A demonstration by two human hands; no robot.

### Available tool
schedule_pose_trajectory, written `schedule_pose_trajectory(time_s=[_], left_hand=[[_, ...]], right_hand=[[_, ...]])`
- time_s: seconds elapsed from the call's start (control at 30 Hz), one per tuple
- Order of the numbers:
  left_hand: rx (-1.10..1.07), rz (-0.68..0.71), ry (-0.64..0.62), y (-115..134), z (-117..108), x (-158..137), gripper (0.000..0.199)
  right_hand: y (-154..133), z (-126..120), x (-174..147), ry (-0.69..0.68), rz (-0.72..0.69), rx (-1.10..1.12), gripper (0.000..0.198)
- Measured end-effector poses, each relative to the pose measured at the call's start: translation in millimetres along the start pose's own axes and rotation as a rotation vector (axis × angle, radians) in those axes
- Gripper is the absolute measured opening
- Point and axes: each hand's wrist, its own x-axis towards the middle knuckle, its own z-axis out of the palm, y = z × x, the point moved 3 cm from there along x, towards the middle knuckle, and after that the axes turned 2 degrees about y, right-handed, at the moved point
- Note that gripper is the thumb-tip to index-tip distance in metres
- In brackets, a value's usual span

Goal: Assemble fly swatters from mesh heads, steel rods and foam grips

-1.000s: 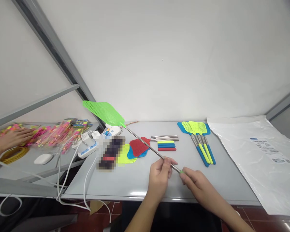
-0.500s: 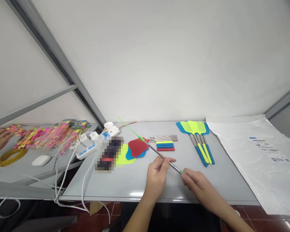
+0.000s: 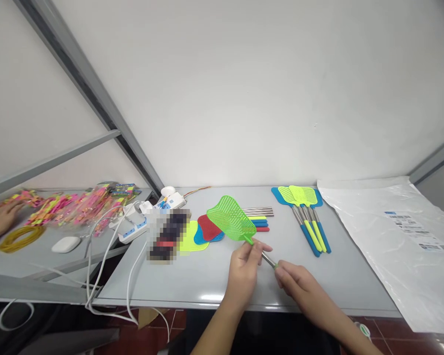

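A green fly swatter (image 3: 231, 218) is held tilted over the table, its perforated head up and to the left. My left hand (image 3: 244, 268) pinches its metal rod just below the head. My right hand (image 3: 298, 283) is closed round the handle end, which the fingers mostly hide. Only a short piece of rod shows between my hands. Behind the green head lie loose swatter heads in red (image 3: 208, 228), blue (image 3: 201, 237) and yellow (image 3: 188, 241). Metal rods (image 3: 262, 212) and coloured handle grips (image 3: 262, 223) lie partly covered by it.
Several whole fly swatters (image 3: 309, 222) lie together at the right, beside a large white plastic bag (image 3: 388, 246). To the left are a power strip (image 3: 133, 230) with white cables and a pixelated object (image 3: 167, 236). Another person's hand (image 3: 2, 222) touches colourful packets (image 3: 85, 204).
The rod has been pushed in and is much shorter. The green head has come down to my left hand and turned from edge-on to face-on.
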Motion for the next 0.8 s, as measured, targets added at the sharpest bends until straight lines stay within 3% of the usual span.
schedule_pose_trajectory(time_s=[0.07,0.2,0.27,0.4,0.6,0.8], left_hand=[[-0.126,0.005,0.006,-4.2,0.4,-0.9,0.032],[-0.626,0.026,0.090,2.3,-11.2,13.0,0.034],[-0.730,0.027,0.140,6.8,-12.7,18.8,0.031],[-0.592,0.091,0.227,7.1,-7.6,17.7,0.029],[-0.229,0.113,0.424,-3.7,-16.0,11.9,0.027],[-0.114,0.087,0.441,-3.4,-20.6,16.0,0.028]], right_hand=[[1.0,-0.2,0.2,-0.014,0.011,0.030,0.041],[-0.8,-1.1,0.1,-0.040,0.034,0.081,0.042],[-2.9,0.5,1.3,-0.053,0.029,0.082,0.041],[-4.8,4.1,6.0,-0.043,-0.001,0.049,0.041],[0.3,5.1,13.5,0.121,-0.038,-0.233,0.038],[0.7,7.9,15.7,0.313,-0.182,-0.522,0.033]])
